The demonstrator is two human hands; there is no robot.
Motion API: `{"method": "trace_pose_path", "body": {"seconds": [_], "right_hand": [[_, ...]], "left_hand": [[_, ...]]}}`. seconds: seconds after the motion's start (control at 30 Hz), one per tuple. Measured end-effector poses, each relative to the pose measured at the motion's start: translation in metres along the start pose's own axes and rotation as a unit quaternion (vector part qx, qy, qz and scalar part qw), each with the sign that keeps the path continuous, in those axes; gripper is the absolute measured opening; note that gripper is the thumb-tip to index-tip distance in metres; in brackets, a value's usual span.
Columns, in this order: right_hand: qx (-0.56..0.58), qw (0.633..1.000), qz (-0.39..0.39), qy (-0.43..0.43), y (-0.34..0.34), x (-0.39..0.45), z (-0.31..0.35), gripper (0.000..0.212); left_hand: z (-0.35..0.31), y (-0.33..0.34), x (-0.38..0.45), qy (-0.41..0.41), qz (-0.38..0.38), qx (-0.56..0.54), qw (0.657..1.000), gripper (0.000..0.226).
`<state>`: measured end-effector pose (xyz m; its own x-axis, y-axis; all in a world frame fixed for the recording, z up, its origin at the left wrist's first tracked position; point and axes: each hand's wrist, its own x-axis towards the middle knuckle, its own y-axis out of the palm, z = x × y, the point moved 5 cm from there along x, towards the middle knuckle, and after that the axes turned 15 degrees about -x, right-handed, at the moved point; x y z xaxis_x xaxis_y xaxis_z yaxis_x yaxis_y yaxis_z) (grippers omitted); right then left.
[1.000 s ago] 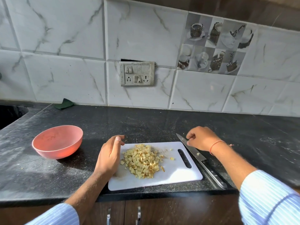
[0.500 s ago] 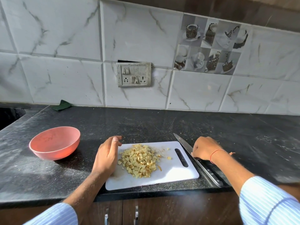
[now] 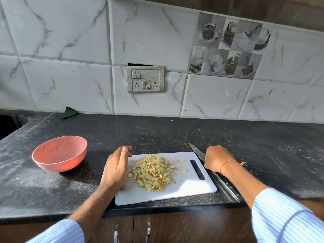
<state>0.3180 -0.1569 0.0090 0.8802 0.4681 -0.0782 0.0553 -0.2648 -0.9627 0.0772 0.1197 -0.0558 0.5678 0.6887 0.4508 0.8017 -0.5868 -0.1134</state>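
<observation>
Counter [image 3: 157,134]; left hand [image 3: 115,168] slack beside dice [image 3: 152,172]; right hand [image 3: 217,159], fingers' hold unclear, now lower along knife [image 3: 197,151].

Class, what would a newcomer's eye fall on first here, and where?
A heap of yellow diced pieces on the white cutting board, the left hand at its left edge. A pink bowl sits further left; the right hand covers a knife right of the board.

Your right hand [image 3: 218,160] hides the knife's [image 3: 198,152] middle and its own fingers; your left hand [image 3: 116,168] covers the board's [image 3: 185,188] left edge.
</observation>
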Motion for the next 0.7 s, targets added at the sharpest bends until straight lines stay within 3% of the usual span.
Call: {"method": "trace_pose_path", "body": {"seconds": [0.1, 0.17, 0.23, 0.3, 0.4, 0.53, 0.7], "right_hand": [[0.115, 0.993, -0.013, -0.026, -0.008, -0.002, 0.010, 0.019], [0.284, 0.956, 0.008, -0.068, -0.012, -0.009, 0.025, 0.008], [0.389, 0.915, 0.016, -0.106, -0.018, -0.015, 0.038, 0.014], [0.382, 0.918, -0.004, -0.111, -0.022, -0.014, 0.042, 0.015], [0.245, 0.962, -0.051, -0.111, -0.022, -0.009, 0.038, 0.010], [0.095, 0.984, -0.028, -0.148, -0.001, -0.011, 0.049, 0.005], [0.208, 0.963, -0.075, -0.155, 0.003, -0.016, 0.068, 0.018]], "left_hand": [[0.001, 0.000, 0.001, -0.002, 0.002, 0.001, 1.000, 0.059], [0.001, 0.000, 0.001, -0.002, 0.001, 0.003, 1.000, 0.059], [0.001, 0.000, 0.000, -0.003, 0.000, 0.004, 1.000, 0.059], [0.000, 0.000, -0.001, -0.005, 0.000, 0.005, 1.000, 0.060], [-0.001, 0.000, -0.001, -0.007, 0.000, 0.004, 1.000, 0.061], [-0.001, 0.000, 0.000, -0.008, 0.001, 0.008, 1.000, 0.060], [-0.002, 0.000, -0.001, 0.003, 0.001, 0.010, 1.000, 0.062]]}}
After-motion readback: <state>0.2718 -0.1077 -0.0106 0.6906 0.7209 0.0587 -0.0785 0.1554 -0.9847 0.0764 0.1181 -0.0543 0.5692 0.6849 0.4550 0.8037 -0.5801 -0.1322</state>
